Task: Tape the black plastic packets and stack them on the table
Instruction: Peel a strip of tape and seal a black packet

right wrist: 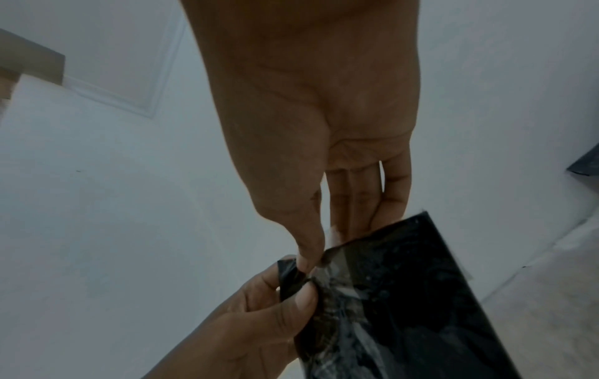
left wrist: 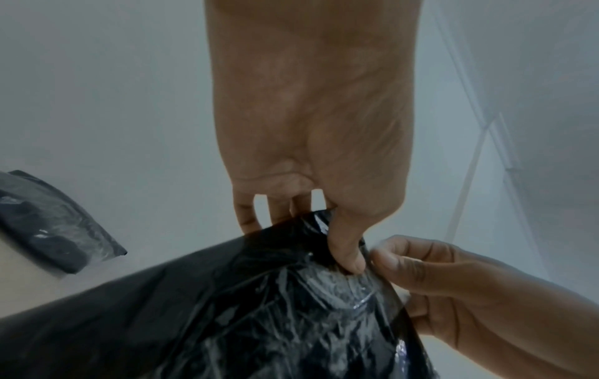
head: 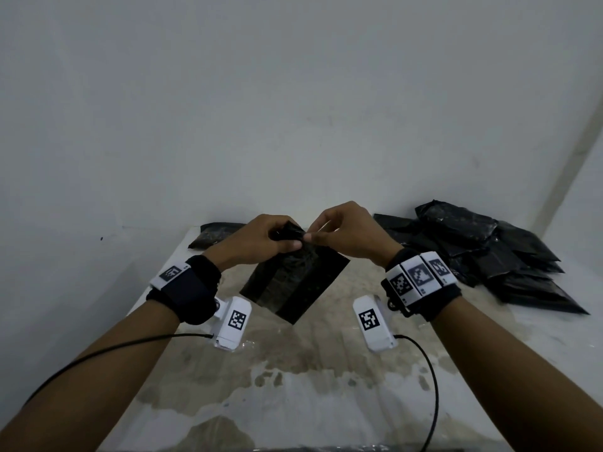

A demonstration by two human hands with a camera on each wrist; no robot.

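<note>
A flat black plastic packet (head: 295, 280) hangs tilted in the air above the table (head: 293, 380), held by its folded top edge. My left hand (head: 261, 239) pinches that folded top between thumb and fingers. My right hand (head: 339, 233) pinches the same edge just to the right, thumb in front. In the left wrist view the packet (left wrist: 259, 320) shows crinkled glossy film under my left thumb (left wrist: 348, 253). In the right wrist view my right thumb (right wrist: 308, 253) presses the packet (right wrist: 405, 295) corner. No tape roll is in view.
A loose heap of black packets (head: 489, 252) lies at the table's back right by the wall. One more black packet (head: 212, 234) lies at the back left corner. White walls close in behind and on the right. The tabletop is stained and worn.
</note>
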